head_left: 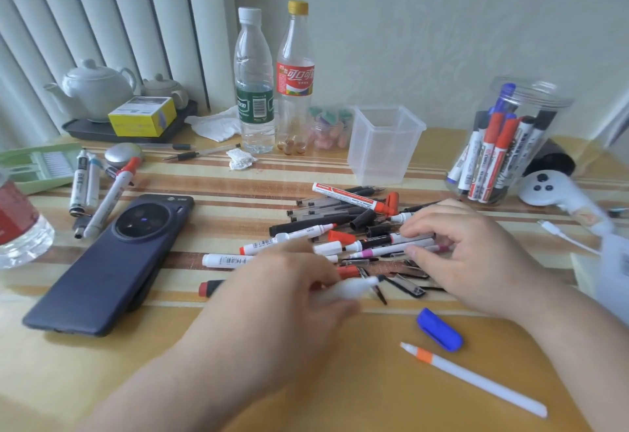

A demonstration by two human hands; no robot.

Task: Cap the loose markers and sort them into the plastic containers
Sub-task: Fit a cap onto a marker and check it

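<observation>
On the striped table [306, 380], the left hand [286, 292] grips a seemingly uncapped white marker [347, 290] beside the pile [340, 236], while the right hand [469, 254] curls over it, probably seeking a cap, pinch unclear; the jar [503, 145] and tub [384, 145] stand behind.
</observation>
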